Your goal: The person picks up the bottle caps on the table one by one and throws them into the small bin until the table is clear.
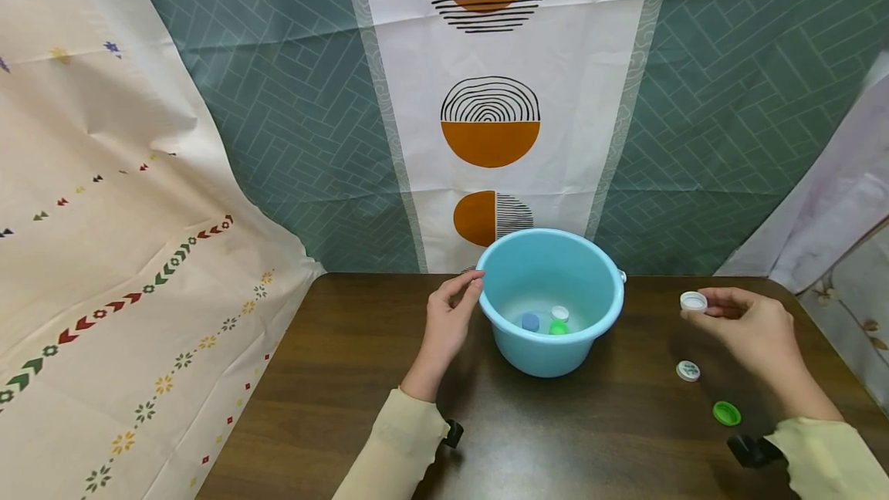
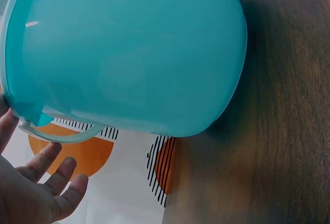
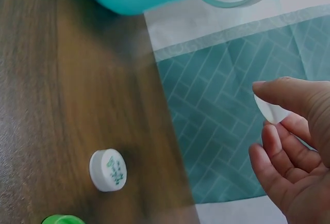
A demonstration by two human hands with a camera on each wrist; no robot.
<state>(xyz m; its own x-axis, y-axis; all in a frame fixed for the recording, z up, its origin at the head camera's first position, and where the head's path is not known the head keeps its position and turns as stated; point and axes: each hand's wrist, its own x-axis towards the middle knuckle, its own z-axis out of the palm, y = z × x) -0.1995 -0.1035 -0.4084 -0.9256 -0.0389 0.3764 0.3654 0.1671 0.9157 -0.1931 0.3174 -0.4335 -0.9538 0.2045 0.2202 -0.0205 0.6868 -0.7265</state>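
Note:
A light blue bucket [image 1: 552, 346] stands upright on the table, with a blue cap [image 1: 531, 322], a white cap [image 1: 559, 313] and a green cap [image 1: 558, 327] at its bottom. At the bucket's left rim, my left hand [image 1: 447, 319] pinches the edge with thumb and forefinger; its other fingers [image 2: 64, 175] are spread below the white handle [image 2: 64, 137]. Out to the right of the bucket, my right hand [image 1: 753, 330] holds a white bottle cap [image 1: 693, 302] between thumb and fingers, above the table. Its hollow side faces up in the head view.
On the table near the right hand lie a white cap with green print [image 1: 688, 371] and, closer to me, a green cap [image 1: 726, 413]. The dark wooden table [image 1: 333, 376] ends at a patterned curtain [image 1: 278, 99] behind the bucket. Pale cloth [image 1: 139, 315] hangs at left.

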